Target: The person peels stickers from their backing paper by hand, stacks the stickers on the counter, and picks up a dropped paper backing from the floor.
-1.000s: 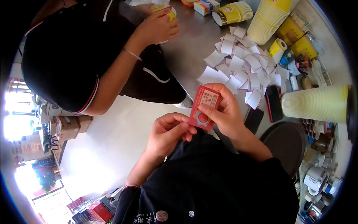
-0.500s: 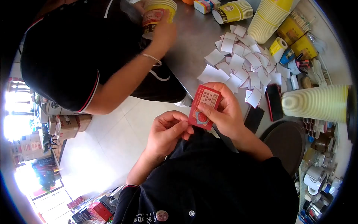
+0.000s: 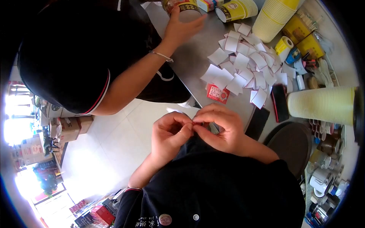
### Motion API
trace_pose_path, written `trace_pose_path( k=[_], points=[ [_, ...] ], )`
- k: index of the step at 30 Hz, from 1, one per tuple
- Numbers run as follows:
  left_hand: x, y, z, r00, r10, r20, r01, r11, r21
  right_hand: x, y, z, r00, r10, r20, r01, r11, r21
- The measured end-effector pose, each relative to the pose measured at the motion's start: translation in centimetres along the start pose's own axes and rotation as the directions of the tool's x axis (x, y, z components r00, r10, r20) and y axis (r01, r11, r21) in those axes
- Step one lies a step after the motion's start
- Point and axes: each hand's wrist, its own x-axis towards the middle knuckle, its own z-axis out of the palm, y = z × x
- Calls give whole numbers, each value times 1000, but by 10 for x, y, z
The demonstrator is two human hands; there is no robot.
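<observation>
My left hand [image 3: 171,133] and my right hand [image 3: 222,127] meet in front of my chest, thumbs and forefingers pinched together. A small sliver of red shows between the fingertips; the rest of it is hidden, so I cannot make out what it is. Just beyond my right hand, a red printed card [image 3: 217,94] lies face up on the metal table [image 3: 195,62]. Beside that card spreads a loose heap of small white-backed cards [image 3: 243,60], most of them face down.
At the upper left a co-worker's hand [image 3: 182,30] is at a yellow printed tub [image 3: 186,7]. Stacked paper cups [image 3: 275,19] and a lying cup stack [image 3: 321,105] line the right side. A red-edged phone [image 3: 280,103], a dark flat object [image 3: 257,123] and a round brown tray [image 3: 289,148] are near my right arm.
The red card has left my right hand and lies on the table. My right hand has come down and left to meet my left fingertips. The co-worker's hand and tub moved up and right.
</observation>
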Motion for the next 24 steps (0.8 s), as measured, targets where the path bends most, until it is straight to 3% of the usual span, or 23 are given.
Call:
trace_pose_path(
  k=[4,6,7,9,16,18,19,20,21,22,23,24],
  points=[
    [1,2,4,999,4,-45,1,995,97,-1,4,-1,1000,7,7,-7,1000,1],
    [4,-2,4,990,133,-37,-112,931,349,-2,6,-1,998,50,-26,-49,999,21],
    [6,-3,5,991,131,-34,-111,930,351,-2,6,-2,998,51,-30,-50,999,21],
    [11,-3,8,965,263,10,-232,832,504,-3,7,-4,995,84,-50,-83,996,8],
    [19,-5,16,954,279,112,-289,753,591,-7,18,-19,979,177,-98,-180,984,-12],
    [22,-9,13,992,126,13,-117,870,479,-10,33,-37,889,346,-300,-352,935,36],
    [27,-11,12,992,121,26,-118,869,480,-10,38,-53,832,370,-413,-428,902,-53],
    [33,-14,10,997,67,-28,-48,897,440,-11,39,-70,776,411,-478,-424,901,86],
    [40,-18,9,997,11,-81,21,918,396,-15,44,-88,728,409,-550,-387,908,163],
    [49,-26,7,996,43,-73,-7,900,436,-14,36,-104,705,239,-668,-393,915,-87],
    [59,-34,6,996,30,-86,20,849,529,-20,33,-118,641,206,-739,-450,881,-145],
    [72,-43,9,996,73,-48,-34,828,560,-18,28,-122,625,160,-764,-373,921,-112]
  ],
)
